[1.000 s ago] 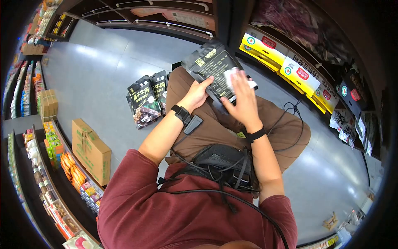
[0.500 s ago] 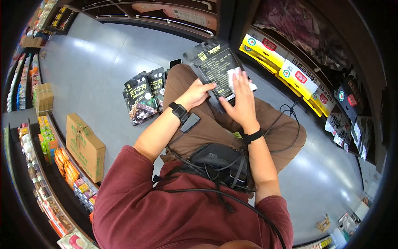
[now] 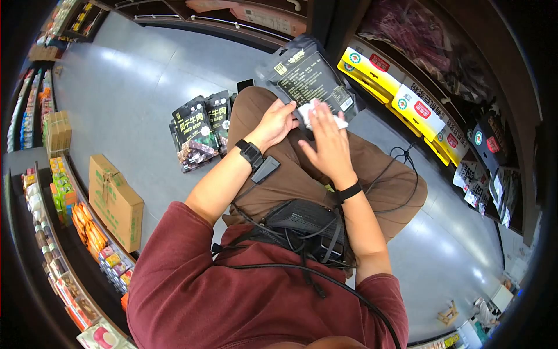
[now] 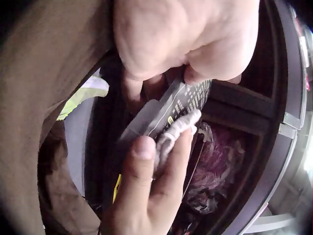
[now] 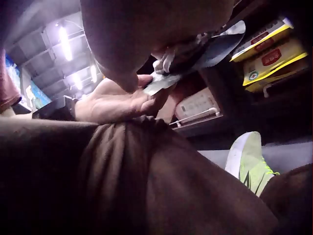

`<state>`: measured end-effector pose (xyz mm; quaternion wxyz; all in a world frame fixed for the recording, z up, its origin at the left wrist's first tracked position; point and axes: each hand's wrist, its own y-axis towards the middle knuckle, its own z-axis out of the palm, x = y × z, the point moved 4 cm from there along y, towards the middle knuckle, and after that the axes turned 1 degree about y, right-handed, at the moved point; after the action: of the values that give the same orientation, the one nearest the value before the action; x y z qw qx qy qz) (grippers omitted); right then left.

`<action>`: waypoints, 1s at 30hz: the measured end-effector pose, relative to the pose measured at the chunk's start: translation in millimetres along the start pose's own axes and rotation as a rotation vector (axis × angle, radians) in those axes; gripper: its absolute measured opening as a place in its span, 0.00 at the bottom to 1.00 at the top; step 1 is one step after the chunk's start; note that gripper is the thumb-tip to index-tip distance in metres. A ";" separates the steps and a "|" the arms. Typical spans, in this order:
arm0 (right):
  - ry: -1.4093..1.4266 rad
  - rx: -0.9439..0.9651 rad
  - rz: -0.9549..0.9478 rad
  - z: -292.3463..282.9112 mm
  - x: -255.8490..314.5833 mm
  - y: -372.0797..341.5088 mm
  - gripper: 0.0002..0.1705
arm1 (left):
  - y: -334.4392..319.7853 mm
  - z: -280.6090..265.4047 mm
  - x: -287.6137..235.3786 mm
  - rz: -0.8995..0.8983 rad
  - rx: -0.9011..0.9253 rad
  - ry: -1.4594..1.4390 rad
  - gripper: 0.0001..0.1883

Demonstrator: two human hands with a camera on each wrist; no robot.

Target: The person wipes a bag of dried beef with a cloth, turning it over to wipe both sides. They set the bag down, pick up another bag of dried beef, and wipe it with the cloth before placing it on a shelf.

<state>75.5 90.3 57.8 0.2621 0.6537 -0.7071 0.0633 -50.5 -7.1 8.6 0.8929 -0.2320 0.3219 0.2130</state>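
A black pouch with yellow print is held tilted above the crossed legs. The left hand pinches its lower left edge, thumb on the printed face; in the left wrist view the left hand has its other fingers behind the pouch. With fingers nearly straight, the right hand presses a crumpled white cloth or tissue on the lower part of the pouch. The left wrist view shows this white cloth between the right hand and the pouch.
Several dried beef pouches lie on the floor left of the knee, near a phone. A cardboard box stands farther left by stocked shelves. Yellow-and-white packs line the right shelf; a black cable loops over the right leg.
The right hand and white cloth have moved down and left over the pouch, uncovering a white label near its lower right corner. The left hand keeps its grip.
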 end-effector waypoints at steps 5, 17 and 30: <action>0.052 -0.220 0.187 -15.1 -40.7 -0.2 0.47 | 1.7 -7.2 3.5 -0.023 -0.078 0.072 0.14; 0.144 -0.170 0.130 6.9 -29.1 -8.6 0.49 | -3.0 3.2 2.5 -0.063 -0.006 0.123 0.22; 0.042 -0.016 -0.006 3.8 -2.3 2.7 0.44 | 5.0 -7.9 7.7 0.026 -0.097 0.050 0.17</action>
<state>71.9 91.0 54.2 0.2822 0.6521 -0.7001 0.0705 -51.5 -5.7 -3.4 0.8695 -0.2760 0.3362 0.2339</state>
